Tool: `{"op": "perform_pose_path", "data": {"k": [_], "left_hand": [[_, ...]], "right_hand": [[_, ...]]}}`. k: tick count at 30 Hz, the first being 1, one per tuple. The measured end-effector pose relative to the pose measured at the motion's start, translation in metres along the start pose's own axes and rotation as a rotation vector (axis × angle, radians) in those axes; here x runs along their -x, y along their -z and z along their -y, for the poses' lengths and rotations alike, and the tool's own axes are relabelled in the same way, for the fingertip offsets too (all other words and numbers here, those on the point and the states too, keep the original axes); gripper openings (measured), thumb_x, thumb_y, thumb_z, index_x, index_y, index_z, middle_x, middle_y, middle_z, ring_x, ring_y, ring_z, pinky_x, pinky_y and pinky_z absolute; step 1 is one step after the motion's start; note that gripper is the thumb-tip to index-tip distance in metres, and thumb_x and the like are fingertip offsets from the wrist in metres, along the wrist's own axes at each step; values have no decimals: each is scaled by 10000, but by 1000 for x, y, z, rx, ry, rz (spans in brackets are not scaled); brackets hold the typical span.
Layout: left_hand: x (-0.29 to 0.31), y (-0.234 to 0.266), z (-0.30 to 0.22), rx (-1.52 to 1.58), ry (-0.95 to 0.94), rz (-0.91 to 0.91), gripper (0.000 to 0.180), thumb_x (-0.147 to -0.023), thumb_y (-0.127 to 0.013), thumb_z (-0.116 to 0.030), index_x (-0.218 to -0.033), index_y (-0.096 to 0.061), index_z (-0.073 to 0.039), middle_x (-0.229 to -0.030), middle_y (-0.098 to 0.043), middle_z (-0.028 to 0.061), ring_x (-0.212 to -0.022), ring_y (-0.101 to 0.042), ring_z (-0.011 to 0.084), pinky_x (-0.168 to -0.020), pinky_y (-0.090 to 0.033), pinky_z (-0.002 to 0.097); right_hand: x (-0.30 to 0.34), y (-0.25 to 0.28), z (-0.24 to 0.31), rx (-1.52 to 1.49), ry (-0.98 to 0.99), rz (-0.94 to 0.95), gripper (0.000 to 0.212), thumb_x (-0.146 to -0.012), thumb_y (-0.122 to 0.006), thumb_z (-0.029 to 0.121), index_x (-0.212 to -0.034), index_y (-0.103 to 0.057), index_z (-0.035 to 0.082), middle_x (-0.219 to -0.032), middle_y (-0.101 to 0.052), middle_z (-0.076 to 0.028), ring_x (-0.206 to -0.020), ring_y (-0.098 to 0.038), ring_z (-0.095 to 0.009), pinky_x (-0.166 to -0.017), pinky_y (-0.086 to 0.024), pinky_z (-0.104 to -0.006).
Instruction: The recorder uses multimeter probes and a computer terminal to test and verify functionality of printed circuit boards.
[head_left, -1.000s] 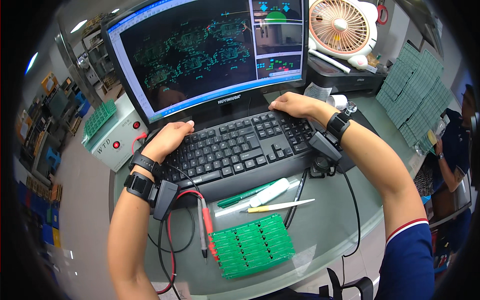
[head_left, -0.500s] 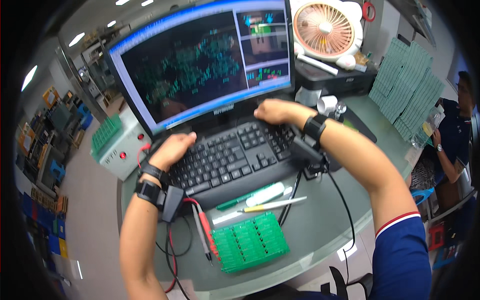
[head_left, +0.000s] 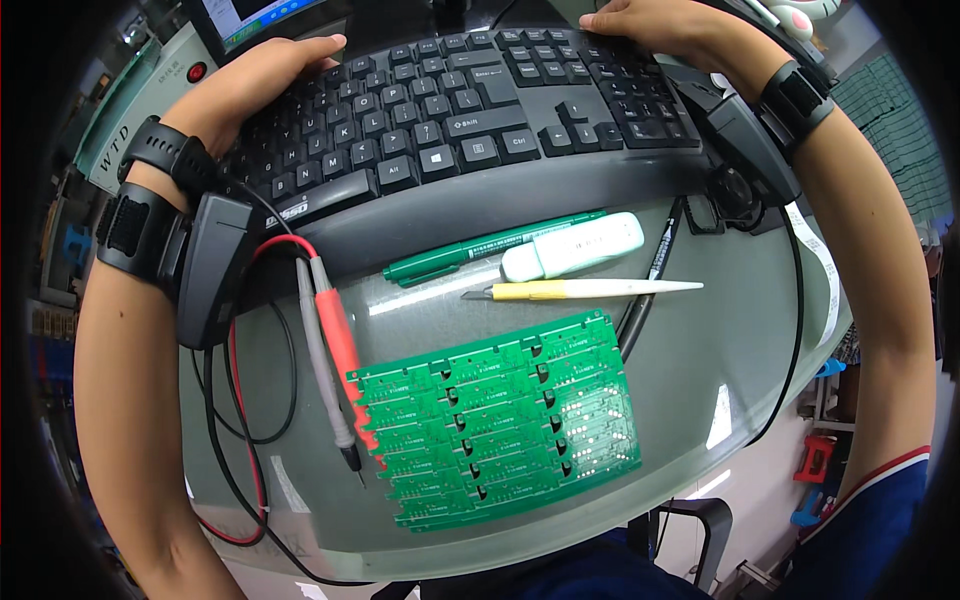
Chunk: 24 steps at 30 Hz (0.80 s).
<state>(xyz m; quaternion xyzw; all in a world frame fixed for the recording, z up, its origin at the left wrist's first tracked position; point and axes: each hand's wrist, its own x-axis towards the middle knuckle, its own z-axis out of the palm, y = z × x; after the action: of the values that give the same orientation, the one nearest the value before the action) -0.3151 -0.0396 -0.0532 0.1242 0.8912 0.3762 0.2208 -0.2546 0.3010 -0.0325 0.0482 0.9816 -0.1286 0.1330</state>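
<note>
Keyboard (head_left: 430,110) across the top of the frame, black, keys facing up, right end higher than left. Left grip (head_left: 250,80) at the upper left, beside the keyboard's back left corner, thumb pointing right, other fingers mostly hidden; cannot tell whether clamped or apart. Right grip (head_left: 670,25) at the top right, against the back right edge, thumb pointing left, other fingers out of sight; again, cannot tell whether clamped or apart. Black sensor (head_left: 215,270) strapped to the left wrist, similar one on the right.

Below the keyboard, on the counter (head_left: 700,370), mid-frame: green marker (head_left: 430,265), white bottle (head_left: 590,245) just beside, knife (head_left: 590,290) in yellow and white, lying across a black pen (head_left: 660,250). At lower centre, green board (head_left: 500,420), flat, rows of small dark slots. Left of the board, grey probe (head_left: 318,350) and red probe (head_left: 335,325), side by side, tips downward. At the upper left, pale box (head_left: 150,110) with red button; monitor (head_left: 240,20) partly in view.
</note>
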Motion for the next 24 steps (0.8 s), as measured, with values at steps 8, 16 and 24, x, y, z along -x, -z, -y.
{"op": "perform_pose_path", "data": {"k": [8, 16, 24], "left_hand": [[7, -2, -5, -21, 47, -15, 432, -936, -515, -448, -927, -688, -52, -785, -653, -20, -664, -593, 58, -652, -452, 204], [3, -1, -11, -59, 15, -45, 493, -910, -526, -497, -1016, -670, -38, -875, -640, 3, -784, -580, 80, -771, -436, 215], [-4, 1, -8, -44, -25, -33, 476, -941, -490, -458, -1023, -680, -29, -930, -666, 25, -817, -602, 87, -780, -444, 211]], "right_hand": [[23, -2, 24, 73, -77, -112, 454, -980, -468, 403, -1155, -654, 27, -1128, -672, -145, -1061, -611, -273, -941, -428, -381], [4, -2, 10, 115, -24, -94, 469, -966, -472, 424, -1124, -664, 27, -1102, -674, -168, -1038, -623, -297, -919, -440, -396], [-3, -3, 8, 131, -2, -116, 465, -962, -479, 429, -1116, -669, 34, -1099, -674, -170, -1035, -623, -306, -916, -440, -402]]}}
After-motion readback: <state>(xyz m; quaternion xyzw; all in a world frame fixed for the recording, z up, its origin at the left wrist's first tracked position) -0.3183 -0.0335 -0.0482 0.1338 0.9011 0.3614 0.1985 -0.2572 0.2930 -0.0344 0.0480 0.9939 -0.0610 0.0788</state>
